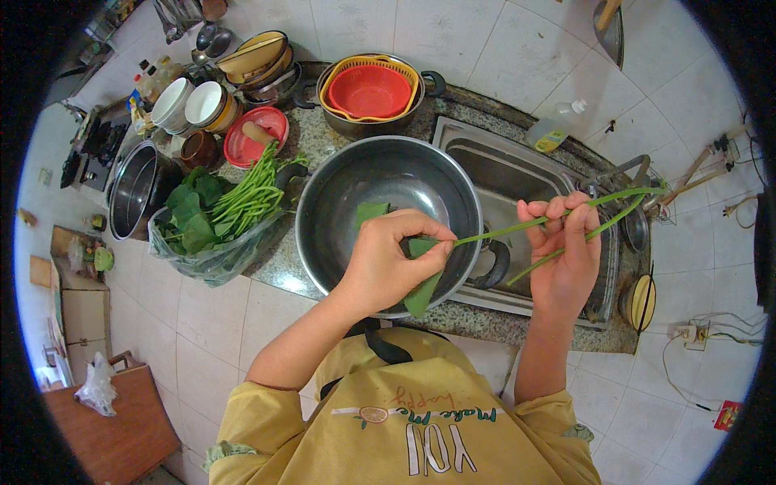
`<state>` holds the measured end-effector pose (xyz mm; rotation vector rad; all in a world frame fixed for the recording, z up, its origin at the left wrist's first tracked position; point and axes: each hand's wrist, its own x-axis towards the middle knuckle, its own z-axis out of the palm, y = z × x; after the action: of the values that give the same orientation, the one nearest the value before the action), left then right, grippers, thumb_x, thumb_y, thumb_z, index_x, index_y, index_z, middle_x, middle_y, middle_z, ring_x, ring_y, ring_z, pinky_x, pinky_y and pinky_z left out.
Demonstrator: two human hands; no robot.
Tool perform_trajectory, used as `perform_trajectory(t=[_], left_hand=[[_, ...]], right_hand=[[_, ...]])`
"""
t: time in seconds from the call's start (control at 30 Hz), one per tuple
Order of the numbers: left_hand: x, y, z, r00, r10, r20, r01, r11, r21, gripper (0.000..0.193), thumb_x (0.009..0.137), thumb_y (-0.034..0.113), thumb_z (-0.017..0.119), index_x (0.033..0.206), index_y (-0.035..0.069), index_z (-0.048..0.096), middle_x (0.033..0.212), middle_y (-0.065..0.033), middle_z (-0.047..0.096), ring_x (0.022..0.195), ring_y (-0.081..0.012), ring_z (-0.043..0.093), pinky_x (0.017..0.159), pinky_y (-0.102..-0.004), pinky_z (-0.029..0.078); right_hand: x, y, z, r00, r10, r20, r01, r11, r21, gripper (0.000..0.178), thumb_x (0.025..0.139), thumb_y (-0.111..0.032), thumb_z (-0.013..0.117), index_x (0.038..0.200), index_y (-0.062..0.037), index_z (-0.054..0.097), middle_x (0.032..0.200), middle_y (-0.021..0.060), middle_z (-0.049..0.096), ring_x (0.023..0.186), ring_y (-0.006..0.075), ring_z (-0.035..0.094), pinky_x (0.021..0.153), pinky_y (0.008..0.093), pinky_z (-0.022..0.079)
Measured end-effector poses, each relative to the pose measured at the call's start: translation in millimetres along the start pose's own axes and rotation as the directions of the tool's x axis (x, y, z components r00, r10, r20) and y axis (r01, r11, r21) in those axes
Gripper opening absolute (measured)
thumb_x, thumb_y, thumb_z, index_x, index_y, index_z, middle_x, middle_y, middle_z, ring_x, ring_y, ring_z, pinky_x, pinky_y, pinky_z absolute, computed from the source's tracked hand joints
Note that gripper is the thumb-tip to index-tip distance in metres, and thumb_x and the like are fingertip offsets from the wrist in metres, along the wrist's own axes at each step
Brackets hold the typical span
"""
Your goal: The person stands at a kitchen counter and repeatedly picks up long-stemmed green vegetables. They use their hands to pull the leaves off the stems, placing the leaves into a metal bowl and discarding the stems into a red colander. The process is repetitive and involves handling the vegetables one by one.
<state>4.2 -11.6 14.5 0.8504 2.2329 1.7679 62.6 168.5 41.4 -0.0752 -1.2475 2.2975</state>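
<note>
Over a wide metal basin (305,242), my left hand (388,263) pinches a green leaf (422,297) where it joins its long stalk (501,233). The leaf hangs below my fingers. Another green leaf part (372,212) shows behind that hand; whether it lies in the basin or belongs to the held leaf, I cannot tell. My right hand (564,263), above the sink, has curled fingers closed on the stalk, which runs past it and doubles back at its far end. Left of the basin sits a clear plastic bag (214,263) of leafy greens (194,214) with long stalks.
Right of the basin is a metal sink (501,153) with a tap (634,168) and a bottle (558,125) behind. At the back stands a pot (372,128) holding yellow and red baskets. Bowls (170,105), a red basket (271,121) and a dark pot (141,194) crowd the left.
</note>
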Motion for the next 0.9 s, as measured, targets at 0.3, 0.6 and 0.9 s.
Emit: perform_trajectory(t=[0.3, 0.6, 0.9], left_hand=[[0.4, -2.9, -5.0, 0.968, -0.228, 0.104, 0.249, 0.928, -0.276, 0.009, 0.074, 0.008, 0.059, 0.079, 0.001, 0.061, 0.075, -0.0028, 0.060, 0.071, -0.0099, 0.054, 0.067, -0.0217, 0.042], [0.7, -9.2, -4.8, 0.953, -0.212, 0.216, 0.276, 0.902, -0.331, 0.018, 0.079, 0.014, 0.059, 0.091, 0.001, 0.062, 0.076, -0.0030, 0.056, 0.071, -0.0106, 0.051, 0.067, -0.0230, 0.040], [3.5, -13.5, -8.1, 0.979, -0.044, 0.197, 0.094, 0.962, -0.256, 0.011, 0.078, 0.009, 0.058, 0.079, 0.000, 0.063, 0.074, -0.0041, 0.055, 0.072, -0.0121, 0.049, 0.067, -0.0244, 0.038]], right_hand=[[0.7, 1.7, 1.6, 1.000, 0.023, -0.006, -0.023, 1.000, 0.001, 0.016, 0.092, -0.017, 0.037, 0.089, -0.0028, 0.044, 0.078, 0.0081, 0.050, 0.079, 0.0245, 0.059, 0.077, 0.0440, 0.050], [3.4, 3.5, 2.8, 0.999, 0.035, -0.019, -0.037, 0.996, -0.085, 0.018, 0.092, -0.019, 0.036, 0.093, -0.0024, 0.043, 0.084, 0.0108, 0.054, 0.088, 0.0295, 0.058, 0.075, 0.0428, 0.052], [7.7, 10.9, -4.9, 0.994, 0.102, -0.038, -0.102, 0.995, 0.002, 0.018, 0.092, -0.019, 0.037, 0.094, -0.0025, 0.044, 0.083, 0.0108, 0.055, 0.090, 0.0293, 0.058, 0.076, 0.0404, 0.052]])
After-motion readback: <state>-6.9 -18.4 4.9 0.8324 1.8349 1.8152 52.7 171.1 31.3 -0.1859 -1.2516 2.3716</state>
